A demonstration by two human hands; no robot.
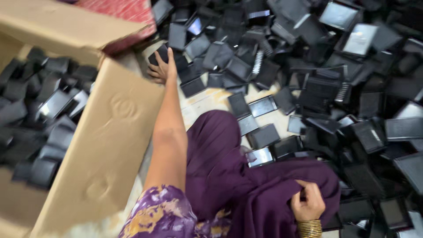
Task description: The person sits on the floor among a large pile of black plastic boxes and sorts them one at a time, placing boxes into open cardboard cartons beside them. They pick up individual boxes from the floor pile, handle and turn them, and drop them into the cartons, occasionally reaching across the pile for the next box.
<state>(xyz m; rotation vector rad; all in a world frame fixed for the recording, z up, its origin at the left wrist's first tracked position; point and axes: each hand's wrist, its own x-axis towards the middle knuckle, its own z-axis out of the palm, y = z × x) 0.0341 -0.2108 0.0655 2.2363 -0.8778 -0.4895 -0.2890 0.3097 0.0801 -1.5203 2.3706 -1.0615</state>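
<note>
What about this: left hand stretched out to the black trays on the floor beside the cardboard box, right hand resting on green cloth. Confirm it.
Not quite. The cloth under the right hand is dark purple, not green; the head view shows it. The rest holds: the left hand is stretched out to the black trays on the floor beside the cardboard box.

The cardboard box [110,132] runs off the left edge, its black pieces [48,110] blurred beyond telling apart.
</note>
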